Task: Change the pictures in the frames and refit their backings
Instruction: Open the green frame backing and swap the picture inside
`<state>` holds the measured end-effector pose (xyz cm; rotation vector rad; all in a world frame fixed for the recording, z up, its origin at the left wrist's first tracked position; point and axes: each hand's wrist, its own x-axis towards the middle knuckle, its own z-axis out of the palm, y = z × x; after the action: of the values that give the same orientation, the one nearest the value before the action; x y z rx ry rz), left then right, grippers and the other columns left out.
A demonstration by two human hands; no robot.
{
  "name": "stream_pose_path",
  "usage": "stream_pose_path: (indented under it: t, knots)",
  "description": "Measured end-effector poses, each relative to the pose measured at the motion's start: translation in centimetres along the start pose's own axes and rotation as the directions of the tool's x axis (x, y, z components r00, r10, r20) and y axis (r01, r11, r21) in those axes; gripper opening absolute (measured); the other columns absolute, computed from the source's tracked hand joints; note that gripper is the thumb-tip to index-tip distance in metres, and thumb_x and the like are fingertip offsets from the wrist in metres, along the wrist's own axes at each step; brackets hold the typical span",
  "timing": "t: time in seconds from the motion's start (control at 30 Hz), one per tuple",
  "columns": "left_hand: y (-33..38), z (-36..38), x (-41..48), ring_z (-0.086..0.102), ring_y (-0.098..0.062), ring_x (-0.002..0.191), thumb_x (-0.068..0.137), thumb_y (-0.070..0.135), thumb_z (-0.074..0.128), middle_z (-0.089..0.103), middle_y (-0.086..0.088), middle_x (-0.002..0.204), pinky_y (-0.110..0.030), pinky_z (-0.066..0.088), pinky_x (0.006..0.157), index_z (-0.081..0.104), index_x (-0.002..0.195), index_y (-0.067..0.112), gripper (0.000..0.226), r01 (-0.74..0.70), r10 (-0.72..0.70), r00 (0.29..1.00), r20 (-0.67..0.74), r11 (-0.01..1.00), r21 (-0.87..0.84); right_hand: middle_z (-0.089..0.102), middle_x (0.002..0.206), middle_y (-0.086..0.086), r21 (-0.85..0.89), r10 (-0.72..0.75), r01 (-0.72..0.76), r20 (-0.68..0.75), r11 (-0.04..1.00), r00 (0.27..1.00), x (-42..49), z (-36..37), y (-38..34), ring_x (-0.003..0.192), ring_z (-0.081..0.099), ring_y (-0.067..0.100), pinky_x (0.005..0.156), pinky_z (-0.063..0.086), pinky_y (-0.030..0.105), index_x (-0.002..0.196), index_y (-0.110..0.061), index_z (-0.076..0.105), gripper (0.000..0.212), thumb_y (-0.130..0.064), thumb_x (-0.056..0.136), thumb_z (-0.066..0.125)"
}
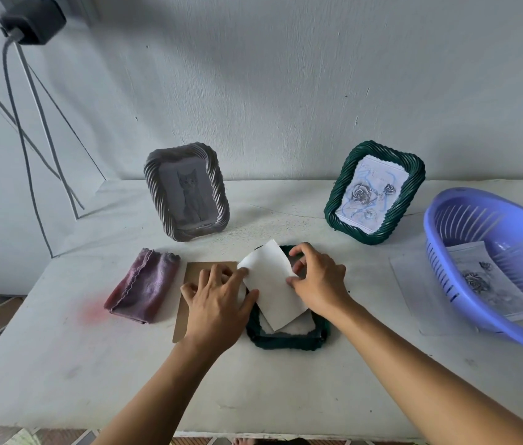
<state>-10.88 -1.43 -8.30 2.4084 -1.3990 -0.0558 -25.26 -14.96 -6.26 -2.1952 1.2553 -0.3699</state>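
A dark green woven frame (287, 342) lies face down on the table in front of me. A white picture sheet (271, 284) lies askew over its opening, blank side up. My right hand (319, 281) pinches the sheet's right edge. My left hand (218, 300) touches the sheet's left corner with its fingertips and rests over a brown cardboard backing (189, 274) lying left of the frame. A grey woven frame (188, 195) with a cat picture and a second green frame (375, 192) with a rose drawing stand upright at the back.
A folded purple cloth (143, 285) lies left of the backing. A blue plastic basket (491, 268) at the right holds a stack of printed pictures (491, 281). A clear sheet (414, 284) lies beside the basket. Cables (25, 130) hang down the wall at the left.
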Motion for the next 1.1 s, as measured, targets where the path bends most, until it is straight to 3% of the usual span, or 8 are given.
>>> stream_pose_path:
  t: [0.27, 0.4, 0.63, 0.77, 0.83, 0.9, 0.97, 1.1]
  knots:
    - [0.9, -0.1, 0.8, 0.050, -0.017, 0.115, 0.090, 0.057, 0.058, 0.058, 0.014, 0.116, -0.036, 0.013, 0.082, 0.050, 0.134, 0.042, 0.048, 0.023, -0.021, 0.999, 0.038, 0.999, -0.036, 0.058, 0.072, -0.014, 0.168, 0.010, -0.017, 0.039, 0.986, 0.999, -0.5, -1.3, 1.0, 0.071, 0.053, 0.011, 0.083, 0.044, 0.036, 0.086, -0.028, 0.059, 0.011, -0.021, 0.088, 0.067]
    - [1.2, -0.3, 1.2, 0.048, -0.011, 0.117, 0.088, 0.049, 0.065, 0.059, 0.019, 0.109, -0.034, 0.014, 0.081, 0.048, 0.133, 0.046, 0.048, 0.042, -0.036, 0.998, 0.049, 0.990, -0.138, 0.068, 0.080, -0.012, 0.313, -0.033, 0.008, 0.076, 0.950, 0.997, -1.2, -2.4, 1.7, 0.077, 0.062, 0.009, 0.071, 0.043, 0.018, 0.087, -0.020, 0.061, 0.008, -0.015, 0.088, 0.067]
    - [3.3, -1.3, 2.1, 0.061, -0.001, 0.103, 0.087, 0.033, 0.072, 0.064, 0.022, 0.102, -0.043, 0.040, 0.090, 0.055, 0.121, 0.047, 0.041, 0.061, -0.076, 0.997, -0.013, 0.885, -0.461, 0.076, 0.087, 0.001, 0.553, 0.012, -0.066, 0.100, 0.830, 0.995, -1.6, -4.3, 1.7, 0.076, 0.065, 0.013, 0.075, 0.049, 0.027, 0.091, -0.013, 0.061, 0.008, -0.006, 0.090, 0.066]
    - [4.4, -2.4, 2.8, 0.070, -0.005, 0.093, 0.088, 0.017, 0.073, 0.069, 0.015, 0.101, -0.034, 0.057, 0.081, 0.063, 0.115, 0.041, 0.038, 0.078, -0.073, 0.997, 0.034, 0.744, -0.663, 0.073, 0.074, -0.007, 0.635, 0.037, -0.100, 0.111, 0.766, 0.993, -2.0, -5.6, 1.8, 0.067, 0.063, 0.002, 0.064, 0.048, 0.012, 0.099, -0.015, 0.057, 0.019, -0.002, 0.089, 0.066]
    - [5.2, -3.2, 3.1, 0.073, -0.013, 0.084, 0.088, 0.008, 0.072, 0.068, 0.006, 0.105, -0.028, 0.059, 0.070, 0.067, 0.116, 0.034, 0.038, 0.132, -0.081, 0.991, 0.105, 0.625, -0.770, 0.068, 0.067, -0.011, 0.604, 0.022, -0.078, 0.100, 0.793, 0.995, -2.1, -6.4, 2.3, 0.063, 0.059, 0.004, 0.064, 0.045, 0.014, 0.103, -0.020, 0.054, 0.027, -0.003, 0.087, 0.068]
    - [6.1, -3.6, 3.5, 0.074, -0.014, 0.080, 0.087, 0.006, 0.073, 0.068, 0.004, 0.106, -0.036, 0.059, 0.072, 0.069, 0.116, 0.033, 0.039, 0.126, -0.056, 0.992, 0.116, 0.594, -0.794, 0.068, 0.075, -0.009, 0.494, -0.029, 0.008, 0.035, 0.870, 0.999, -2.2, -7.5, 3.0, 0.070, 0.061, 0.006, 0.066, 0.045, 0.017, 0.105, -0.024, 0.053, 0.033, -0.006, 0.084, 0.070]
    - [6.9, -3.9, 3.8, 0.074, -0.015, 0.079, 0.087, 0.006, 0.073, 0.068, 0.006, 0.106, -0.035, 0.058, 0.072, 0.070, 0.115, 0.034, 0.040, 0.109, -0.032, 0.993, 0.111, 0.579, -0.808, 0.067, 0.089, -0.008, 0.317, -0.128, 0.145, -0.076, 0.937, 0.989, -2.2, -8.9, 4.1, 0.083, 0.063, 0.007, 0.074, 0.047, 0.019, 0.111, -0.026, 0.053, 0.036, -0.011, 0.083, 0.071]
    - [9.1, -4.1, 4.3, 0.074, -0.012, 0.076, 0.087, 0.005, 0.073, 0.070, 0.010, 0.106, -0.015, 0.049, 0.062, 0.069, 0.117, 0.031, 0.040, 0.095, 0.015, 0.992, 0.126, 0.569, -0.817, 0.062, 0.099, -0.008, -0.180, -0.343, 0.298, -0.341, 0.938, 0.875, -2.4, -12.4, 6.0, 0.095, 0.060, 0.023, 0.075, 0.050, 0.046, 0.107, -0.029, 0.055, 0.029, -0.024, 0.080, 0.064]
